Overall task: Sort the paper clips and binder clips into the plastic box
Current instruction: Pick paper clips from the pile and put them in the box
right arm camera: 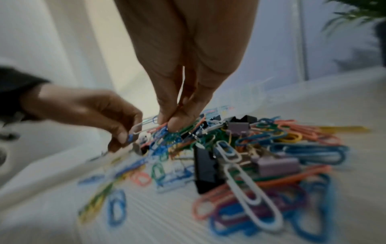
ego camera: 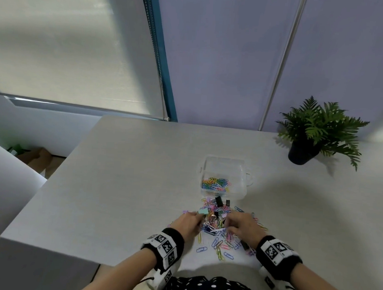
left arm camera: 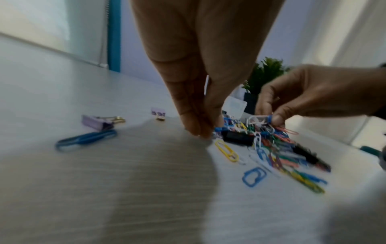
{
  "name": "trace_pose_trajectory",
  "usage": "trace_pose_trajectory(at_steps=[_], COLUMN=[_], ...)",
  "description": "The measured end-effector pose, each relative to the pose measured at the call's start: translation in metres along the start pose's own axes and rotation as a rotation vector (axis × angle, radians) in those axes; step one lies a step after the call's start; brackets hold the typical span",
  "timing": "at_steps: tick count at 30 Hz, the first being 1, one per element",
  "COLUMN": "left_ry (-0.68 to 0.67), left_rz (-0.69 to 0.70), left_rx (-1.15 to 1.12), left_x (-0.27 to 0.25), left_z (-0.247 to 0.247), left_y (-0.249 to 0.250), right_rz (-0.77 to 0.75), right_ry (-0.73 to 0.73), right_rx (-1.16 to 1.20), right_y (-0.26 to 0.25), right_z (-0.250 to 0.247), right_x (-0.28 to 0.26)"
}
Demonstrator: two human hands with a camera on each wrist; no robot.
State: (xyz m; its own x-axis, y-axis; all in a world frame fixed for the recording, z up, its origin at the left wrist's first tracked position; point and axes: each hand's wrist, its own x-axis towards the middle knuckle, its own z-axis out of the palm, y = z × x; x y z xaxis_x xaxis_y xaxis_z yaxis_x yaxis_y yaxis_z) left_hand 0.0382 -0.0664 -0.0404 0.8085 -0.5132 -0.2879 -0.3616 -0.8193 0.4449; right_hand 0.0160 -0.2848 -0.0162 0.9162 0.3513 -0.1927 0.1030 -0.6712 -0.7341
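Both hands work the clip pile (ego camera: pixel 218 219): the right hand (ego camera: pixel 241 225) pinches tangled paper clips (right arm camera: pixel 167 132), the left hand (ego camera: pixel 189 223) pinches one at the pile's left edge, while the plastic box (ego camera: pixel 224 165) lies straight ahead, just beyond the pile.

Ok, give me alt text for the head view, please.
Both hands, left hand and right hand, pick at a pile of colourful clips on a pale table. Just beyond sits a clear plastic box partly filled with paper clips.

Bare pale grey surface (ego camera: pixel 119 185) is lying open on the left; the clear plastic box (ego camera: pixel 224 178) and dark-potted green plant (ego camera: pixel 312 131) are standing behind the pile.
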Motion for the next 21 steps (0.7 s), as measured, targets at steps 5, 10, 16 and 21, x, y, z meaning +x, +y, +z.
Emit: trace_pose_trajectory(at_steps=[5,10,16,21], left_ry=[-0.005,-0.095,-0.051,0.028], left_rz=[0.135,0.233,0.143,0.038], left_rx=[-0.032,0.100,0.208,0.141], left_x=[-0.007,-0.017,-0.024,-0.023], left_z=[-0.013,-0.003,0.019,0.018], left_y=[-0.006,-0.002,0.014,0.023], right_rz=[0.128,0.137,0.134,0.163], right_ry=[0.110,0.112,0.182,0.350], right_rx=[0.392,0.566,0.648,0.685], right_y=[-0.007,-0.016,-0.020,-0.021], right_z=[-0.014,-0.023,-0.033,-0.045], right_x=[-0.006,-0.003,0.007,0.035])
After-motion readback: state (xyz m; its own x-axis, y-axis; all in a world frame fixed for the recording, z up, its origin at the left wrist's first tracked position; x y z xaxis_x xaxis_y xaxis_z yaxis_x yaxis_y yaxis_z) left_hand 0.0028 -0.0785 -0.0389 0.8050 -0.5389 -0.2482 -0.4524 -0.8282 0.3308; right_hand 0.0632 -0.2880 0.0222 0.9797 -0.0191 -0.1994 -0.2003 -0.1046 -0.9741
